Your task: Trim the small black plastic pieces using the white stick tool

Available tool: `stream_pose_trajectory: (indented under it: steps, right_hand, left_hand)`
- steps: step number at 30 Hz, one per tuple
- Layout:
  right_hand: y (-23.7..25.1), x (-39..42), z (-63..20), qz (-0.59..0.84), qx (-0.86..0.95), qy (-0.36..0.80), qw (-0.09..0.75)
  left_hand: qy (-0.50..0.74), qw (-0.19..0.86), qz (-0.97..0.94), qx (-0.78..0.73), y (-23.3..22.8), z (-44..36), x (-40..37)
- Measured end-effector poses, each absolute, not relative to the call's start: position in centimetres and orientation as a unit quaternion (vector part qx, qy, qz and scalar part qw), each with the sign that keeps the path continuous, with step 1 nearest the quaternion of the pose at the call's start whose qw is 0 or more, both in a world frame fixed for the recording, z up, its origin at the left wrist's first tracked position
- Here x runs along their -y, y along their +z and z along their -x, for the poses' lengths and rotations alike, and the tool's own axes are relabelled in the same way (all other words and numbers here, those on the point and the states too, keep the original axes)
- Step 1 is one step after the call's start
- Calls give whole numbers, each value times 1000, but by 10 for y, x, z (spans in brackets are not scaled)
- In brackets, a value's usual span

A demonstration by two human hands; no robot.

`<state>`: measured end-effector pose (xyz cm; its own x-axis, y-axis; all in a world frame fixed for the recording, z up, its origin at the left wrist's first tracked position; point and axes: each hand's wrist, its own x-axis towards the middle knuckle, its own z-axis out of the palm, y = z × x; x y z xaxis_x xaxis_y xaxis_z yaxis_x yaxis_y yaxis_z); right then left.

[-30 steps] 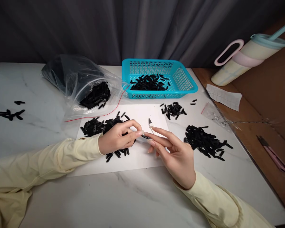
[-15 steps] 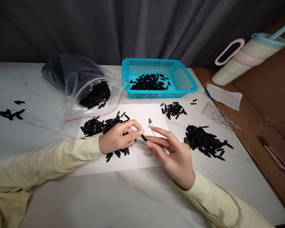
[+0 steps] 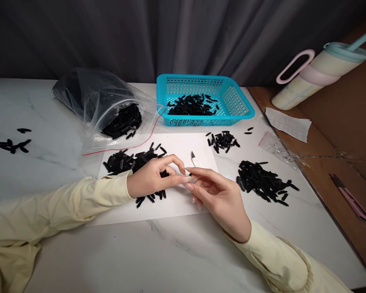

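- Pinching together, your left hand [image 3: 149,181] and right hand [image 3: 221,199] meet fingertip to fingertip over the white sheet [image 3: 183,199]; any black piece between them is hidden, so I cannot tell.
- The blue basket [image 3: 238,103] and clear bag [image 3: 110,101] hold black pieces.

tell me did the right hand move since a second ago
Yes: the right hand curled its fingers and shifted left over the white sheet, meeting the left hand.

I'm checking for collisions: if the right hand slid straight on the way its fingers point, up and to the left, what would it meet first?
Almost at once the left hand: the right hand already has its fingertips at the left's, over the white sheet. Past it lies the pile of black pieces. Depth is hard to judge.
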<state>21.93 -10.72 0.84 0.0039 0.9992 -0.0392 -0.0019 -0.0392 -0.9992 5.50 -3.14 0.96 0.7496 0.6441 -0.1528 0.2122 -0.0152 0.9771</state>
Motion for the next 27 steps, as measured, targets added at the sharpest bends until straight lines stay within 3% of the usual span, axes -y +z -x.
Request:
stream_pose_trajectory:
  steps: [11, 27]
  right_hand:
    - [11, 111, -218, 508, 419, 515, 549]
    - [10, 105, -224, 450, 355, 635, 518]
  left_hand:
    - [152, 596, -733, -291, 9, -53, 29]
    - [158, 583, -742, -291, 10, -53, 30]
